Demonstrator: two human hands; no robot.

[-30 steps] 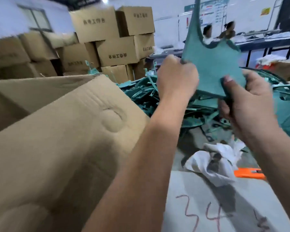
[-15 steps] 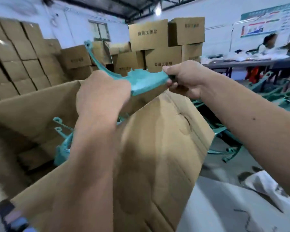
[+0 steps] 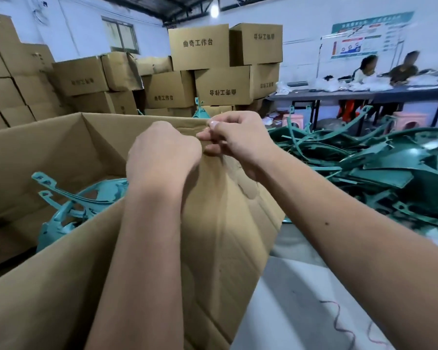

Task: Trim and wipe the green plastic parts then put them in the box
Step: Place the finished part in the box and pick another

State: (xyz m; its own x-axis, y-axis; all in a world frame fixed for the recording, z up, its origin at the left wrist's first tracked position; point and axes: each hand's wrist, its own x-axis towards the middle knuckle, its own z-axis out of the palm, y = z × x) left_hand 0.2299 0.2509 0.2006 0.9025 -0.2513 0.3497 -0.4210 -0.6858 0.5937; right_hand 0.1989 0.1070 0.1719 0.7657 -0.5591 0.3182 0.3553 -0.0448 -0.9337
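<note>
A worker's two hands meet above the near wall of a large open cardboard box (image 3: 61, 152), the landmark of this packing bench. The left hand (image 3: 162, 152) is curled into a loose fist, knuckles up; whether anything sits inside it cannot be told from here. The right hand (image 3: 235, 142) has fingers bent and thumb pressed toward fingertips, as if pinching something very small against the left; no green piece shows between them.

Inside the box, low against its floor, lie several pale teal plastic parts (image 3: 74, 205): thin curved bands with looped tabs at the ends and a broader dished panel, smooth and slightly glossy. These appear already packed. To the right of the box, a dark green heap of unfinished parts (image 3: 390, 168) sprawls across the surface, long springy strips tangled over wide, shiny shells with ragged edges. Judging by the size of that pile against the few pieces in the box, most of the job looks still ahead.

The box itself is plain brown corrugated board, creased and dented on its outer flap. Behind the box, stacked cartons (image 3: 200, 69) printed with black characters rise against the wall. Beyond the heap, two people (image 3: 384, 69) sit at a long table (image 3: 339, 94).
</note>
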